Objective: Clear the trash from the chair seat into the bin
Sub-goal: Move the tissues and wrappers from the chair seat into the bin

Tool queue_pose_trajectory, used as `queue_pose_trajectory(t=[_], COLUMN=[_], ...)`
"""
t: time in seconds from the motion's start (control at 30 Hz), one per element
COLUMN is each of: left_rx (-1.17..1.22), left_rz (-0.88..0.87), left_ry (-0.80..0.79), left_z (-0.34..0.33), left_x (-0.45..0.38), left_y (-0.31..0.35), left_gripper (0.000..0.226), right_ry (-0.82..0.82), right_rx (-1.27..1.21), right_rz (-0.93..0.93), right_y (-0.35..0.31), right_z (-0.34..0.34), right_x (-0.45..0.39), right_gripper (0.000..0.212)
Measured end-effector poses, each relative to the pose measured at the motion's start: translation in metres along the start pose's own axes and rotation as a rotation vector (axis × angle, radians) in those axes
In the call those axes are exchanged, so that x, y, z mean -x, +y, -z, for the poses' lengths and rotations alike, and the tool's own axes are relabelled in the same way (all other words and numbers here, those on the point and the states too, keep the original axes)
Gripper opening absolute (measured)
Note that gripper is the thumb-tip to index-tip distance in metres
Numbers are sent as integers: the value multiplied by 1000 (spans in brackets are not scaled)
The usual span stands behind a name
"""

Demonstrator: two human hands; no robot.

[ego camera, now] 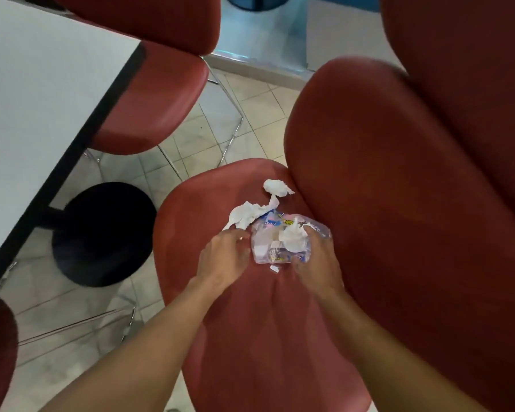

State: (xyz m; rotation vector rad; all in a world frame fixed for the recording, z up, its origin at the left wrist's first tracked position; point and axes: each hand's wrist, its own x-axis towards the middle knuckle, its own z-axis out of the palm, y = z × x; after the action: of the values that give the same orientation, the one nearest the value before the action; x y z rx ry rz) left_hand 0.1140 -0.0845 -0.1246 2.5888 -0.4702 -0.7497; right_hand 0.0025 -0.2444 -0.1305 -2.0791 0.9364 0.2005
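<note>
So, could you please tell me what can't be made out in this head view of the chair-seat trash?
- Bin: only a blue, bin-like base shows; the top edge cuts it off.
- Wrapper: print blurred, unreadable; right hand covers its right side.
- Left hand: fingertips blurred; contact with the tissue unclear.
- White scrap: too small to identify.

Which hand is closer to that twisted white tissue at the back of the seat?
Left. The left hand lies just below the twisted tissue; the right hand rests on the plastic wrapper, farther away.
</note>
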Motion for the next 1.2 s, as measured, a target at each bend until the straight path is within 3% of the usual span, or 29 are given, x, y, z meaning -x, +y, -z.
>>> queue_pose_trajectory(t=[0.17,0.3,0.53,0.67,0.83,1.2], left_rx=[16,22,-130,-282,-246,-124], left_rz=[-34,-56,-155,-188,-134,-99], left_ry=[32,90,32,48,72,187], left_z=[-25,-37,-55,-66,-59,5], left_x=[-45,-69,-116,-126,-110,-13], left_y=[7,5,9,13,19,27], left_gripper=[25,34,45,26,16,26], right_ry=[-45,-30,17,49,73,53], right_rx=[97,182,242,219,185,130], right_rz=[30,28,13,39,53,42], right_y=[22,26,37,41,40,10], right_z=[-32,-48,-60,-58,-47,-8], right_x=[-32,-45,-64,-62,-46,22], right_gripper=[72,68,68,65,62,63])
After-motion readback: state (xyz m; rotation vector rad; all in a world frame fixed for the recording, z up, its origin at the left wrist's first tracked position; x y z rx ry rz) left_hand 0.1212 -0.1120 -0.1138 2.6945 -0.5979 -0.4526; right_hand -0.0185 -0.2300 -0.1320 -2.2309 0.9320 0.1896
